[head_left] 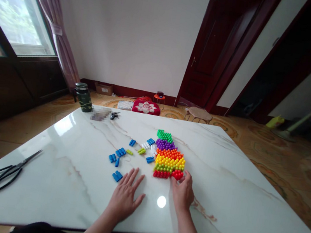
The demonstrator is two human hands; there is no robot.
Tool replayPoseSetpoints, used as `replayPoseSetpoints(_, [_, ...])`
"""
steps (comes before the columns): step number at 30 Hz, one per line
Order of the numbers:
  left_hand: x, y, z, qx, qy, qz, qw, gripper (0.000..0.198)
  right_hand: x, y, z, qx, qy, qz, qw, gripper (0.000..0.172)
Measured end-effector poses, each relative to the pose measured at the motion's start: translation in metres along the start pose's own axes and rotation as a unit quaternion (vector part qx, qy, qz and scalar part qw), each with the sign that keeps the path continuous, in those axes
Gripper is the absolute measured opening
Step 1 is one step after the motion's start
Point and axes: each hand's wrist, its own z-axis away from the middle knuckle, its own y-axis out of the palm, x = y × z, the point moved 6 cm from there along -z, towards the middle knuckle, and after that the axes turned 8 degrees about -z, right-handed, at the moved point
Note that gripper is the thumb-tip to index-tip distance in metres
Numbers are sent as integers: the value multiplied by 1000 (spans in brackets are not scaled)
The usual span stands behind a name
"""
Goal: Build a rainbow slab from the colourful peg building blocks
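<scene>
My left hand (125,196) lies flat on the table with its fingers spread, holding nothing. Just beyond its fingertips is a pair of blue tube-like pieces (117,176). My right hand (182,191) has thumb and fingers closed round a small cluster of red beads (177,174). That cluster sits at the near right corner of a beaded block in coloured bands. Its rows run from red beads (161,174) nearest me through yellow beads (169,162), orange beads (169,154) and purple beads (165,145) to green beads (165,136) at the far end.
Several blue pieces (120,152), lime pieces (141,151) and white pieces (147,145) lie left of the beads. Black-handled scissors (4,176) rest at the table's left. A camouflage bottle (84,97) and small black pliers (114,116) stand near the far edge.
</scene>
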Motion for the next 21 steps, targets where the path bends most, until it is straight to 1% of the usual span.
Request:
replayPoseSetpoints(6, [-1, -3, 0, 4, -2, 2, 1000, 66, -4, 0, 1, -9, 0, -12, 1000, 62])
replayPoseSetpoints(8, [-1, -4, 0, 6, -6, 3, 1000, 66, -7, -5, 5, -32, 5, -30, 999, 62])
replayPoseSetpoints(10, [-2, -6, 0, 8, -11, 3, 1000, 66, -4, -12, 13, -78, -1, -75, 994, 57])
replayPoseSetpoints(11, [-2, -7, 0, 8, -13, 4, 1000, 66, 2, -15, 18, -96, -18, -109, 989, 52])
replayPoseSetpoints(12, [-2, -7, 0, 7, -14, 4, 1000, 66, 14, -15, 24, -96, -50, -147, 983, 45])
replayPoseSetpoints(13, [-2, -6, 0, 6, -16, 6, 1000, 66, 31, -11, 30, -75, -92, -184, 976, 37])
replayPoseSetpoints(14, [-2, -5, 1, 4, -17, 8, 1000, 67, 53, -4, 37, -32, -144, -216, 965, 29])
replayPoseSetpoints(15, [-2, -2, 1, 1, -15, 10, 1000, 67, 79, 8, 45, 43, -197, -237, 950, 21])
replayPoseSetpoints(16, [-2, 1, 2, -3, -9, 13, 1000, 68, 105, 23, 55, 123, -238, -239, 933, 17])
replayPoseSetpoints(17, [-2, 5, 4, -10, -2, 14, 1000, 67, 129, 38, 65, 192, -263, -229, 917, 15])
replayPoseSetpoints(18, [-2, 10, 5, -15, 6, 13, 1000, 65, 150, 53, 74, 244, -274, -203, 908, 15])
replayPoseSetpoints(19, [-1, 16, 7, -20, 11, 11, 1000, 64, 166, 68, 82, 276, -276, -165, 906, 16])
replayPoseSetpoints(21, [4, 27, 9, -20, -1, 5, 1000, 63, 186, 93, 96, 314, -283, -70, 904, 23])
